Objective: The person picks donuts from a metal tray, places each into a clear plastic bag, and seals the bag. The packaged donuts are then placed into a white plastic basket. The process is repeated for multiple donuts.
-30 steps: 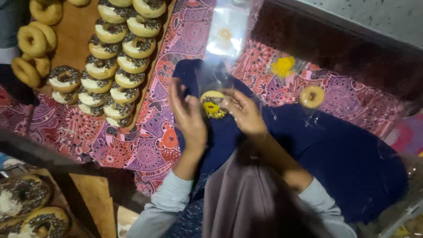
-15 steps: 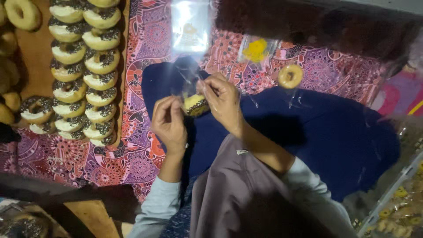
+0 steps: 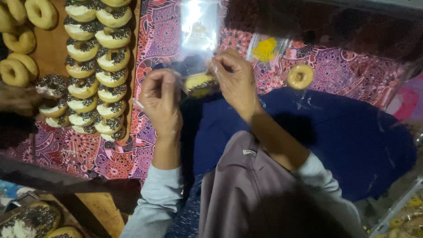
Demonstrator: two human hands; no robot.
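Observation:
My left hand point(image 3: 161, 99) and my right hand point(image 3: 235, 79) both pinch a clear plastic bag point(image 3: 199, 33) that holds a yellow-iced doughnut point(image 3: 198, 83) with dark sprinkles. The bag's open top stands up and catches the light. The hands hover over a dark blue cloth point(image 3: 317, 136) on my lap. The doughnut sits low in the bag, between the two hands.
A wooden board point(image 3: 48, 48) at the left carries rows of iced, sprinkled doughnuts point(image 3: 94, 66) and plain ring doughnuts point(image 3: 17, 57). A bagged plain doughnut point(image 3: 300, 76) and a bagged yellow one point(image 3: 265, 47) lie on the patterned red cloth point(image 3: 150, 39). More doughnuts point(image 3: 31, 220) sit at the bottom left.
The view has shifted, so the hands and bag sit higher in frame. My hands have spread slightly apart along the bag, with the doughnut staying between them.

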